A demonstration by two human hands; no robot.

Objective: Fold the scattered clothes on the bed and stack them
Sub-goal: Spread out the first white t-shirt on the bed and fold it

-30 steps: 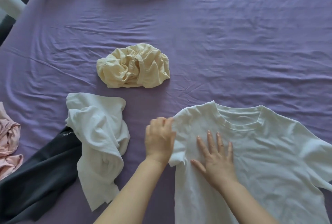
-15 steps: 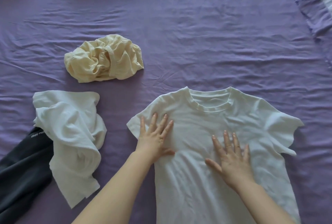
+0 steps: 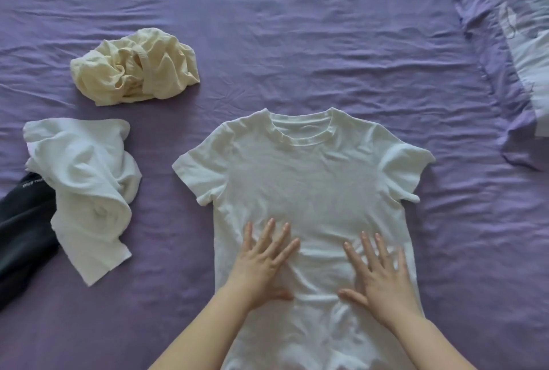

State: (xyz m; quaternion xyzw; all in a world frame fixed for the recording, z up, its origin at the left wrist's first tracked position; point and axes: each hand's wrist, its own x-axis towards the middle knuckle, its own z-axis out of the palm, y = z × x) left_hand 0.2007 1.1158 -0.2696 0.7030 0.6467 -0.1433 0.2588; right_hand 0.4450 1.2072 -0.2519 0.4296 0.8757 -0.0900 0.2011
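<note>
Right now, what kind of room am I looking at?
Most likely a bedroom: a wrinkled purple bedsheet fills the view, a bunched purple patterned quilt lies at the right, and loose clothes such as a white T-shirt lie on it.

a wrinkled purple sheet [image 3: 297, 28] covers the bed across the whole view. at the right edge lies a bunched duvet [image 3: 511, 42], purple with pale patches, its folds resting on the sheet.
</note>
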